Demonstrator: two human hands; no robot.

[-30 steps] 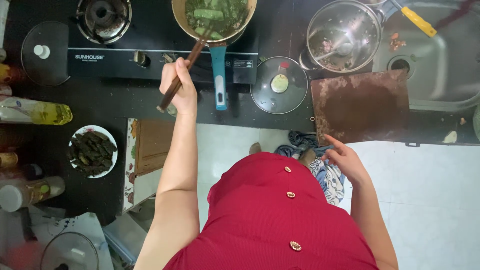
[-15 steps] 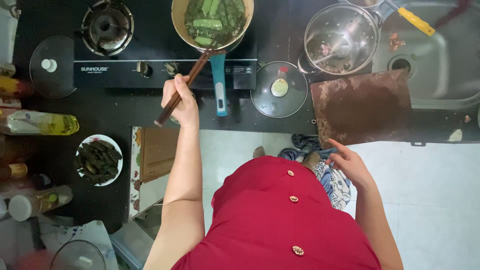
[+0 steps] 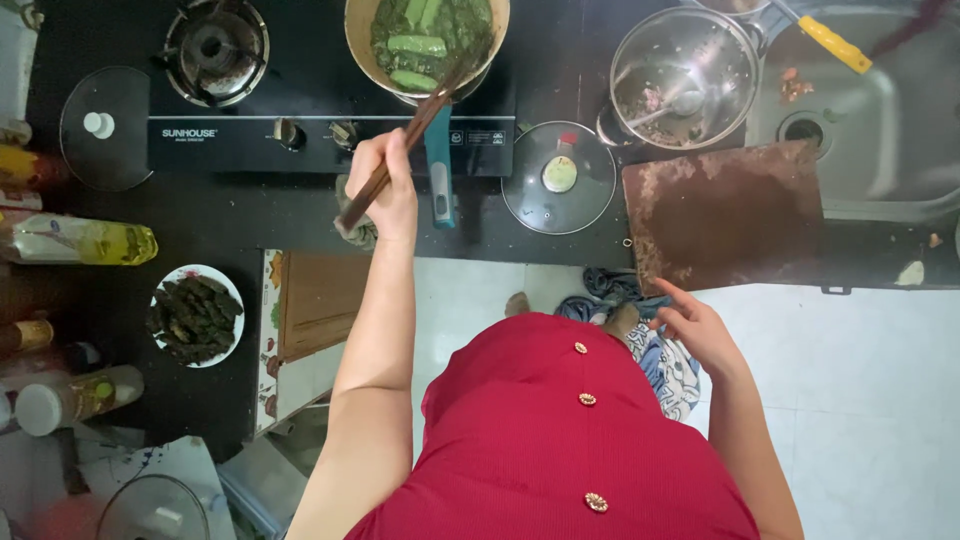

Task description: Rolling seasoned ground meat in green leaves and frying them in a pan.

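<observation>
Head view, looking straight down on my own red top and a dark tabletop (image 3: 250, 215). My left hand (image 3: 385, 185) is clenched around a pair of long brown chopsticks (image 3: 400, 150), pinching them near their upper end; the tips reach into the pan (image 3: 427, 40) on the stove's right burner, touching the green rolls in dark green sauce. The pan's blue handle (image 3: 438, 165) points back toward me, just beside that hand. My right hand (image 3: 695, 325) hangs loose below the tabletop edge, fingers half spread, holding nothing, near the lower edge of the brown cutting board (image 3: 725, 215) but not touching it. A glass lid (image 3: 558, 178) lies flat between pan handle and board. A steel bowl (image 3: 685, 75) with scraps and a spoon sits above the board, next to the sink (image 3: 860, 120). Left burner (image 3: 215, 45) is bare. A second lid (image 3: 103, 125) lies left of the stove. White plate (image 3: 195, 315) of dark green rolls sits on the far left, an oil bottle (image 3: 85, 240) above it.
</observation>
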